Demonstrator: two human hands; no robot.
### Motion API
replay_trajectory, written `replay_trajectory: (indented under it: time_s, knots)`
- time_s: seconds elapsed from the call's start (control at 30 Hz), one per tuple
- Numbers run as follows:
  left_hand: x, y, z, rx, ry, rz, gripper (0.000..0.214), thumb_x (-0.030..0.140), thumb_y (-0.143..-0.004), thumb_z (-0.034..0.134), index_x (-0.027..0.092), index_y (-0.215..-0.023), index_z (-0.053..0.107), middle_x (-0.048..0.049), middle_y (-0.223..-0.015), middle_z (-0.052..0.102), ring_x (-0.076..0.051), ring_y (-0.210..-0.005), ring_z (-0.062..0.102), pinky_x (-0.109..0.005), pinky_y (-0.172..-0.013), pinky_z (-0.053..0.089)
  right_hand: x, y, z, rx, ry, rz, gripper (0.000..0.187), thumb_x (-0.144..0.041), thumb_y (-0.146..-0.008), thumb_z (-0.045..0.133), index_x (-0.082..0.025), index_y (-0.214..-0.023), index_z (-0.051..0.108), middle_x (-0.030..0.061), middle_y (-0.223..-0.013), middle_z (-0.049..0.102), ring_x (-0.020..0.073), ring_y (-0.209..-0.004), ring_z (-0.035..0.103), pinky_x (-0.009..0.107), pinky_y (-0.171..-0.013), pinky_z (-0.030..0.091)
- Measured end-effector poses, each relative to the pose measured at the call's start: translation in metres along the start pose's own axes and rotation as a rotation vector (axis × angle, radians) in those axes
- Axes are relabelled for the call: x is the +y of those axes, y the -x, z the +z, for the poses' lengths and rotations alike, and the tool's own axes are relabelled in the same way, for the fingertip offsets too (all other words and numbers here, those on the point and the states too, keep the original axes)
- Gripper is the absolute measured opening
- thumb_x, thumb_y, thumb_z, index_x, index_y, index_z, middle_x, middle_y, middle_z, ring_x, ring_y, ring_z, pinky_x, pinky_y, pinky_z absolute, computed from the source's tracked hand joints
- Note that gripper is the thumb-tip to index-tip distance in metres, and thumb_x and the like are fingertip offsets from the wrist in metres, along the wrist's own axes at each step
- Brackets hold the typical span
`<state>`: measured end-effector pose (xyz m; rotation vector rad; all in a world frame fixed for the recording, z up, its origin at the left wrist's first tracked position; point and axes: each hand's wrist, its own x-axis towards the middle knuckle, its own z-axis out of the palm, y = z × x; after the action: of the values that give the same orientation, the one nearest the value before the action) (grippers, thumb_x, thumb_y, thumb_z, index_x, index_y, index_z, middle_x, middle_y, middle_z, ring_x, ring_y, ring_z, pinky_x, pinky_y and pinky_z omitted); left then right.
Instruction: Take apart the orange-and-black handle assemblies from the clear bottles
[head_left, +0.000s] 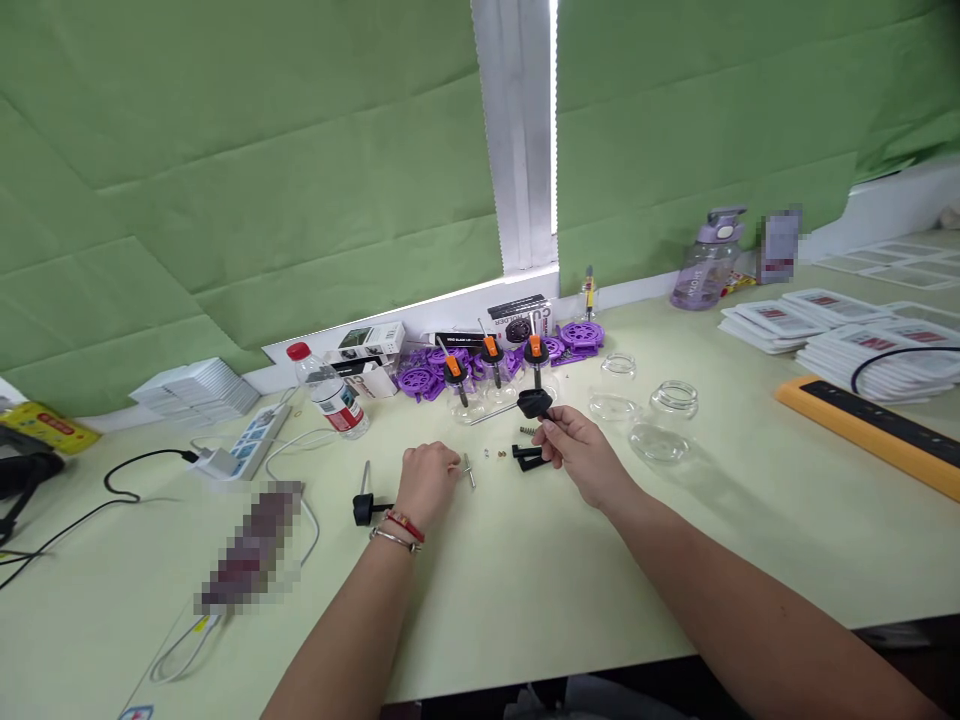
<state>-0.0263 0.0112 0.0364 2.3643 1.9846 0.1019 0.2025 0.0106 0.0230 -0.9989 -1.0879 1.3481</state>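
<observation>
My right hand point(581, 450) holds a black plastic cap-like part point(534, 402) pinched in its fingers just above the pale green table point(525, 580). A black bracket piece point(527, 457) lies right under that hand. My left hand point(426, 482) rests on the table with fingers curled toward a small metal pin point(469, 468); whether it grips anything is hidden. A black knob with a metal rod point(364, 503) lies just left of the left wrist. Tiny screws and a spring point(528, 431) lie between the hands.
Behind the hands stand three glass jars with orange-and-black tops point(491, 375), purple plastic discs point(581, 335), boxes and a water bottle point(330, 392). Empty glass jars point(673, 398) lie right. A power strip point(251, 440), cables, an orange bar point(870, 425) and stacked cards point(847, 330) surround.
</observation>
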Motion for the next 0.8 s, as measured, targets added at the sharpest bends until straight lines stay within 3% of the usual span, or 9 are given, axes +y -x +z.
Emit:
replay_trajectory:
  time_s: [0.17, 0.3, 0.53, 0.8]
  knots:
    - [0.011, 0.006, 0.011, -0.029, -0.076, 0.010, 0.027, 0.008, -0.080, 0.044, 0.018, -0.063, 0.062, -0.0064, -0.074, 0.066, -0.019, -0.075, 0.059, -0.034, -0.081, 0.033, 0.001, 0.001, 0.001, -0.003, 0.008, 0.004, 0.024, -0.040, -0.078, 0.057, -0.021, -0.091, 0.052, 0.0001, -0.074, 0.060, 0.0104, -0.056, 0.048, 0.025, -0.050, 0.033]
    - [0.010, 0.002, 0.012, -0.041, -0.061, -0.016, 0.026, 0.005, -0.078, 0.044, 0.018, -0.065, 0.062, -0.0057, -0.072, 0.067, -0.018, -0.073, 0.060, -0.032, -0.079, 0.035, 0.001, 0.000, 0.002, 0.015, 0.013, 0.015, 0.024, -0.040, -0.077, 0.057, -0.021, -0.090, 0.052, -0.0001, -0.075, 0.061, 0.0105, -0.056, 0.049, 0.025, -0.050, 0.033]
    - [0.005, 0.002, 0.009, -0.060, -0.018, -0.112, 0.021, 0.008, -0.073, 0.046, 0.020, -0.076, 0.064, -0.0067, -0.079, 0.068, -0.021, -0.077, 0.061, -0.027, -0.061, 0.037, 0.001, 0.001, 0.002, -0.011, 0.008, 0.013, 0.023, -0.039, -0.078, 0.057, -0.021, -0.091, 0.052, -0.0004, -0.074, 0.060, 0.0101, -0.056, 0.047, 0.024, -0.049, 0.032]
    - [0.006, -0.005, 0.011, -0.076, 0.026, -0.195, 0.014, 0.010, -0.071, 0.052, 0.018, -0.079, 0.060, -0.0069, -0.079, 0.067, -0.020, -0.077, 0.061, -0.025, -0.060, 0.039, 0.002, 0.001, 0.001, -0.016, 0.003, 0.010, 0.025, -0.042, -0.077, 0.058, -0.021, -0.089, 0.053, -0.0002, -0.073, 0.060, 0.0106, -0.056, 0.048, 0.025, -0.050, 0.033]
